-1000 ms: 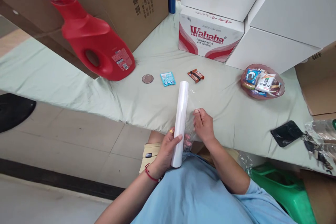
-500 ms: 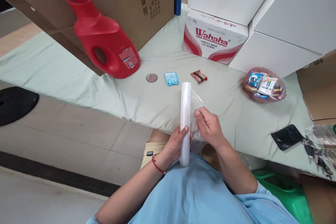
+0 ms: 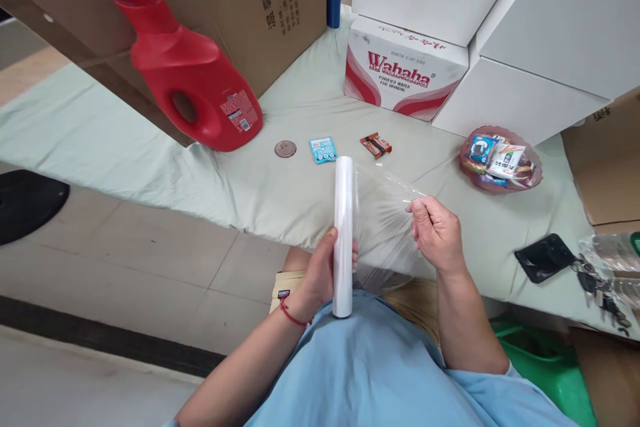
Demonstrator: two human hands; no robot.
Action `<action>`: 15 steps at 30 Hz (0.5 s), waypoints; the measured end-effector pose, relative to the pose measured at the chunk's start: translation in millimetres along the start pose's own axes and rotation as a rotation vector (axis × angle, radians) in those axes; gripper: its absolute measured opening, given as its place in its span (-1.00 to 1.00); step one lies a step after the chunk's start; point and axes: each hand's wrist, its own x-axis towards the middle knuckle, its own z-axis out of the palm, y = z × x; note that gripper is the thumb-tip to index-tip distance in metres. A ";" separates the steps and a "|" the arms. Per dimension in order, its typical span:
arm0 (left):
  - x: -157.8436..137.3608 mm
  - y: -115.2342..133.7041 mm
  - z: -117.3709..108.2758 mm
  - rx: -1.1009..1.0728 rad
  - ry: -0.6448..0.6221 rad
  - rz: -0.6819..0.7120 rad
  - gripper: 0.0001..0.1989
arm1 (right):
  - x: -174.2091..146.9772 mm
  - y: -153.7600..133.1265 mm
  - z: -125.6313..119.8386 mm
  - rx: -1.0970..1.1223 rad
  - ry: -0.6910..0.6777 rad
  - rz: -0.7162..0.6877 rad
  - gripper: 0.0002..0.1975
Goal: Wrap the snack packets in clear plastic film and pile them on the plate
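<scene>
My left hand [image 3: 323, 265] is wrapped round the lower half of a white roll of plastic wrap [image 3: 343, 213], which stands nearly upright in the view before my blue shirt. To its right, my right hand [image 3: 436, 230] is closed on the loose edge of the clear film [image 3: 385, 213]. The film stretches, creased, between the roll and my right fingers. Beyond the roll, a round brown disc [image 3: 285, 149], a blue packet [image 3: 323, 150] and an orange-brown snack packet [image 3: 376, 145] lie on the pale green cloth.
A red jug [image 3: 200, 87] leans by a cardboard box [image 3: 235, 7] at the left. White boxes, one marked Wahaha [image 3: 405, 70], stand at the back. A pink bowl [image 3: 535, 180] of snacks, a black pouch [image 3: 544, 257] and keys [image 3: 607, 300] are at the right.
My right hand has moved to the right, away from the roll, drawing out a wider sheet of film. My left hand still grips the roll.
</scene>
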 end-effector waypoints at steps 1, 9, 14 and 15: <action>1.0 -2.3 2.2 0.092 0.046 0.021 -0.44 | -0.2 0.8 -0.5 -0.001 -0.001 0.003 -0.50; 5.0 4.3 -1.5 0.330 0.114 0.142 -0.48 | -5.4 14.0 -26.5 -0.051 0.083 0.027 -0.55; 0.0 -0.5 -11.2 0.175 0.050 0.069 -0.51 | -11.4 27.8 -40.7 -0.062 0.102 0.063 -0.54; -0.3 -4.5 -11.8 0.211 0.072 0.093 -0.51 | -12.9 30.3 -41.4 -0.060 0.094 0.071 -0.53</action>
